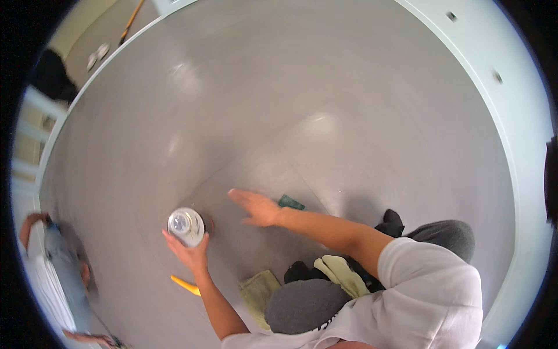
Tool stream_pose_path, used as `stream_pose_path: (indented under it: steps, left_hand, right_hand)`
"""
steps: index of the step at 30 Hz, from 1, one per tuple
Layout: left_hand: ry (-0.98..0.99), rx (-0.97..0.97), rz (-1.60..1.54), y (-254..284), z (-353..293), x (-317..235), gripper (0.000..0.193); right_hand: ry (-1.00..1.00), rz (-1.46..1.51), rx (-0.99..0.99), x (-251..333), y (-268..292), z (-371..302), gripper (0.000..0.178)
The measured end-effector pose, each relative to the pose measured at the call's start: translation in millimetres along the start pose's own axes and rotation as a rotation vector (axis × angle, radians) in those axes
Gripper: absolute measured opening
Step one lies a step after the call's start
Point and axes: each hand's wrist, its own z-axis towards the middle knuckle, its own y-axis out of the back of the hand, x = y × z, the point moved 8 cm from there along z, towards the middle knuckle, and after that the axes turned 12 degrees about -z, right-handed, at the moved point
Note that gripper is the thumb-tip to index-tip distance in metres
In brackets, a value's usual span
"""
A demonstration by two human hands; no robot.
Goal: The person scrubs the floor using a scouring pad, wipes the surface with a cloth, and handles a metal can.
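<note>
I am crouched over a grey floor (pixel 302 104). My left hand (pixel 187 249) is wrapped around a clear plastic bottle (pixel 186 225) seen from above, held upright near the floor. My right hand (pixel 256 207) reaches forward with its fingers spread flat over the floor. Just beyond its wrist a green scrubbing pad (pixel 290 202) lies on the floor; whether the hand touches it is unclear. My knees in grey trousers (pixel 305 302) show below.
A pale green cloth (pixel 260 289) and a yellowish glove (pixel 343 273) lie by my knees. An orange stick-like thing (pixel 186 285) lies near my left forearm. Another person (pixel 64 273) crouches at the far left. White walls (pixel 494 75) curve around the floor.
</note>
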Motion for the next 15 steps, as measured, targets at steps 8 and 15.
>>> stream_pose_path:
  steps: [8, 15]
  left_hand:
    - [-0.196, 0.482, -0.317, -54, -9, -103, 0.119]
    - [-0.090, 0.936, -0.722, -202, -18, -192, 0.115]
  right_hand:
    - [0.042, 0.446, -0.202, 5, 23, -8, 0.103]
    - [-0.490, 1.235, -0.467, -88, 46, -95, 0.086]
